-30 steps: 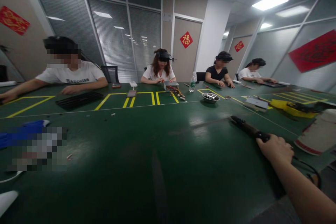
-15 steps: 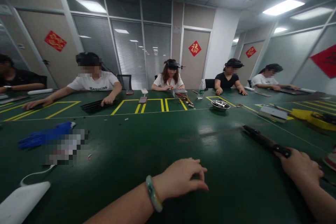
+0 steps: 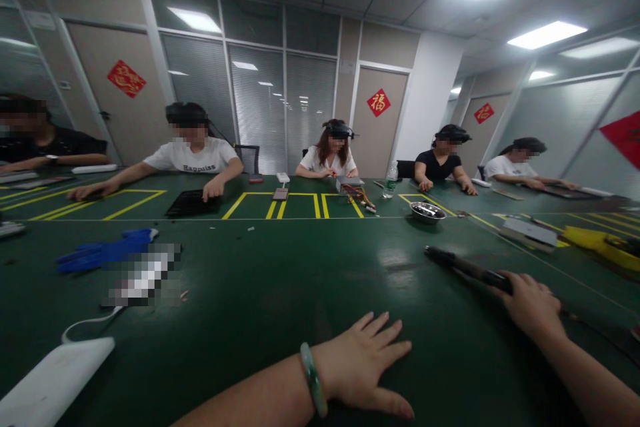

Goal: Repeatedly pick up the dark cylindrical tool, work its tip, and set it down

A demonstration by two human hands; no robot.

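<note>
The head view is the only one. At the lower middle of the frame the left hand point(image 3: 367, 367) lies flat on the green table point(image 3: 260, 293), fingers spread wide, holding nothing; a pale bangle point(image 3: 313, 387) sits on its wrist. At the lower right the right hand point(image 3: 533, 303) is closed around the near end of a long dark tool point(image 3: 463, 267), which lies low over the table and points away toward the upper left, its tip near a steel bowl point(image 3: 427, 211).

As to progress, the tool is gripped but its tip meets no workpiece, and nothing lies under or between the hands, so I judge that no work with it shows as done.

At the left of the frame lie a blue glove point(image 3: 100, 253), a blurred-out object beside it, and a white box point(image 3: 55, 380) with a cable at the lower left corner. Across the table, at mid-height, other people sit at yellow-marked bays, their hands on their own things.

The tool's kind is hard to tell: it is dark against the dark table, and the hand covers its grip. A thin cord seems to trail right from it, cut off by the frame edge. The yellow thing point(image 3: 600, 243) at the right edge is cut off too.
</note>
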